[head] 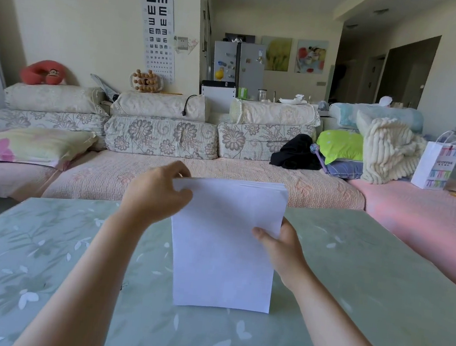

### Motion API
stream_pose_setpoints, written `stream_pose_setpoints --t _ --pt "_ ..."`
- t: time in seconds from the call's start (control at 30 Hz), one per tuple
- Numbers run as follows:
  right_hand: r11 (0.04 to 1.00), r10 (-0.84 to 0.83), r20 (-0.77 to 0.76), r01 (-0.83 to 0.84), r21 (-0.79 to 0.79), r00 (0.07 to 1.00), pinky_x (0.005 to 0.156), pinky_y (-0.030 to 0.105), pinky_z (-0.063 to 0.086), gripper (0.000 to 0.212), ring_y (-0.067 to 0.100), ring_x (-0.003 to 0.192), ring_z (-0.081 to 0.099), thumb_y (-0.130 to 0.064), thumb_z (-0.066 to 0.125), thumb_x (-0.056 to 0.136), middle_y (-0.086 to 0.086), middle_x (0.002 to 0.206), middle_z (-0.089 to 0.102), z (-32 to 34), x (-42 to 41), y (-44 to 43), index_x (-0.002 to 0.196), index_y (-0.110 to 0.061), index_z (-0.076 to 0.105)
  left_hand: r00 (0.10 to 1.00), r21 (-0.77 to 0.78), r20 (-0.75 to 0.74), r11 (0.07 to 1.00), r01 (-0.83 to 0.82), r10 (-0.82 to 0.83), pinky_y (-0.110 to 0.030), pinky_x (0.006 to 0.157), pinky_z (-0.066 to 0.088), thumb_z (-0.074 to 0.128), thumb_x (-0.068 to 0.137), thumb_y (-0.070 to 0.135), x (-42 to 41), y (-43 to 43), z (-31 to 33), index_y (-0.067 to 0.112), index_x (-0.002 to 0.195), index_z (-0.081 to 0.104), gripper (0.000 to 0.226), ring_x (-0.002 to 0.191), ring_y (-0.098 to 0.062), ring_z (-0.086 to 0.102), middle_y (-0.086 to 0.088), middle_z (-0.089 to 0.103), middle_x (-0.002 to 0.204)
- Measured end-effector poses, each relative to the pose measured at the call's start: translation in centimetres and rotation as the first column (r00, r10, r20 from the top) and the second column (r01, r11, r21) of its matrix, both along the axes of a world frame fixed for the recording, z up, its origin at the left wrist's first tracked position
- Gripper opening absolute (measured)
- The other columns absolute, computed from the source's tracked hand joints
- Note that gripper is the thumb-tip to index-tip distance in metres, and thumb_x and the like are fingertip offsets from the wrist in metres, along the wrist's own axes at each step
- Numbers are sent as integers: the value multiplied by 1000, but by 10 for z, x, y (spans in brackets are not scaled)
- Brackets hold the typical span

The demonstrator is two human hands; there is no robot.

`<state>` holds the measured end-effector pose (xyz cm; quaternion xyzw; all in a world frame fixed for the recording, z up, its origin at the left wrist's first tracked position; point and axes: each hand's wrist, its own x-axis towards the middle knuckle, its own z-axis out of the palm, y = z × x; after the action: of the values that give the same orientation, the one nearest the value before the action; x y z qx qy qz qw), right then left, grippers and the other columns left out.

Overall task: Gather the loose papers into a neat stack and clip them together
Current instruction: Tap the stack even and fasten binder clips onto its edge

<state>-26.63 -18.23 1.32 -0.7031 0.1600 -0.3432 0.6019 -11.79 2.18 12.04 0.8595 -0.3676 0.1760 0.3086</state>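
A stack of white papers (221,243) stands upright on its lower edge on the green floral table (54,267), in the middle of the view. My left hand (156,193) grips the stack's upper left corner, fingers curled over the top edge. My right hand (283,250) holds the right edge about halfway up, thumb on the front face and fingers behind. At the top right corner the sheet edges lie slightly fanned. No clip is in view.
A long floral sofa (192,174) runs just beyond the table's far edge, with pillows, a black garment (294,152) and a cream blanket (388,151) on it. A white paper bag (435,165) stands at the right. Bare tabletop lies on both sides of the stack.
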Motion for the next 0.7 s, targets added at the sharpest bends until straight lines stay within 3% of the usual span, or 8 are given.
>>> stream_pose_setpoints --t 0.03,0.1,0.17,0.37,0.53,0.7 --pt "1000 -5 3 5 8 1000 72 23 53 26 10 88 72 1 62 91 -6 96 77 1 0 0 105 -20 67 985 -195 -150 979 60 -90 -29 58 44 52 66 31 7 2 -7 30 97 59 32 63 -15 58 7 64 72" --pt "1000 -15 5 15 20 1000 68 19 52 27 8 84 72 2 62 90 -7 94 77 1 1 2 103 -21 67 853 -528 -389 843 104 -349 -26 56 43 51 64 19 8 -1 -28 19 100 61 37 62 -10 56 3 64 73" --pt "999 -30 15 29 34 999 68 20 52 28 8 84 72 3 63 90 -7 94 77 1 2 4 103 -22 66 716 -645 -495 761 77 -492 -28 63 47 51 63 14 2 -8 -53 14 104 64 43 73 -14 61 -1 68 84" --pt "995 -39 31 36 90 999 78 34 55 40 18 91 72 -16 64 70 0 100 76 -4 7 4 109 -21 64 639 -674 -582 738 -35 -502 -32 69 48 55 62 17 2 -19 -96 12 96 67 36 76 -21 63 -8 69 87" --pt "994 -54 13 52 101 998 76 32 54 43 16 87 72 -15 60 65 -1 97 75 -9 10 8 107 -23 63 618 -711 -597 694 -111 -512 -29 64 51 56 61 15 -10 -26 -115 13 98 64 38 71 -22 63 -7 68 83" --pt "990 -93 19 90 110 996 76 32 52 40 16 88 69 -15 57 65 -4 97 73 -10 13 12 103 -28 61 656 -709 -531 706 5 -537 -29 74 58 62 65 10 -6 -25 -122 17 113 59 48 88 -14 70 -4 72 101"
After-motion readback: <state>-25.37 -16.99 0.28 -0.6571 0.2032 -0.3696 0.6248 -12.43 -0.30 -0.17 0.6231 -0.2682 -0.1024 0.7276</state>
